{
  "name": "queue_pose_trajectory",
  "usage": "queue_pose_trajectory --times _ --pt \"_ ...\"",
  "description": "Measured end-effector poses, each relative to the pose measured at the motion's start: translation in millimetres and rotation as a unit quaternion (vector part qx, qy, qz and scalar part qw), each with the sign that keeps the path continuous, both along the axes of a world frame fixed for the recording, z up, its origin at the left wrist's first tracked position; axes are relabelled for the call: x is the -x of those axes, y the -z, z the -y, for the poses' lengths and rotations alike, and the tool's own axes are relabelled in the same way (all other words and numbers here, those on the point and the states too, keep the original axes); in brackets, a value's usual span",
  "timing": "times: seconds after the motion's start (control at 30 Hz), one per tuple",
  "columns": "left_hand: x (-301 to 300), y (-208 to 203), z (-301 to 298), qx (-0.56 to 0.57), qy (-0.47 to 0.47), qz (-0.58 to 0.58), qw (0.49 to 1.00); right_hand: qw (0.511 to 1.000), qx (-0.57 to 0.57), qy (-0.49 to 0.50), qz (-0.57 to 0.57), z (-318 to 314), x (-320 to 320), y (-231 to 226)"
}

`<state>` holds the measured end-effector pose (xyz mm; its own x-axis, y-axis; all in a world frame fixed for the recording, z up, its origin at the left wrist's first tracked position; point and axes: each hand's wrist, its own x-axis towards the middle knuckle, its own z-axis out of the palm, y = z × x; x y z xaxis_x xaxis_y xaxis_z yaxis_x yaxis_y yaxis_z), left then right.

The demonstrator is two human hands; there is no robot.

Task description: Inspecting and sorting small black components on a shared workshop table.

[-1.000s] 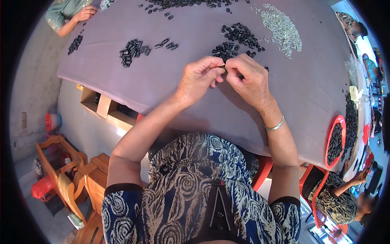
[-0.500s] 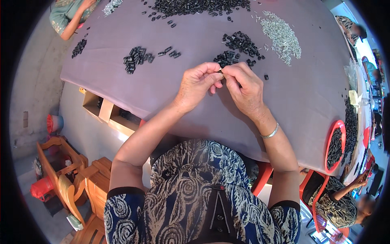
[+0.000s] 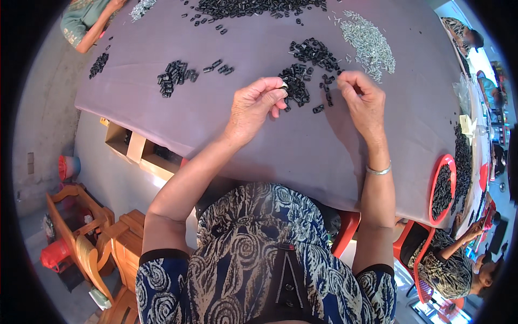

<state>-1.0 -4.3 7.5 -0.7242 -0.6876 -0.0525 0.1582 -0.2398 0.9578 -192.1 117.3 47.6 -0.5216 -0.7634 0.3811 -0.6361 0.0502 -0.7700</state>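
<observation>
Above the near side of the cloth-covered table, my left hand (image 3: pixel 253 110) is closed in a pinch. A small black part (image 3: pixel 280 88) shows between its thumb and fingertip, mostly hidden. Just beyond that hand lies a pile of small black plastic parts (image 3: pixel 298 86), with a few loose ones trailing to the right. My right hand (image 3: pixel 366 102) is apart from the left, to the right of this pile. Its thumb and fingers are pressed together, and I cannot make out anything in them. Beyond the right hand spreads a heap of small silvery screw-like pieces (image 3: pixel 369 46).
Another black cluster (image 3: pixel 175 78) lies left, and a large black heap (image 3: pixel 259 6) at the far edge. A red-rimmed tray (image 3: pixel 433 208) of black pieces stands right. Cardboard boxes (image 3: pixel 137 146) sit below the table's left edge. Co-workers sit at far left and right.
My two hands have parted. The right has moved right, away from the left, which still pinches near the black pile. The view has shifted slightly.
</observation>
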Motion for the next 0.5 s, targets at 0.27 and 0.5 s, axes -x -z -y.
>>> queue_pose_trajectory --times 0.27,0.5 --pt "1 -2 -1 0.010 0.001 0.019 1.000 0.995 -0.093 -0.039 -0.021 -23 6 -5" --pt "2 0 -2 0.015 0.003 0.006 1.000 0.983 -0.168 -0.062 -0.045 -21 1 0"
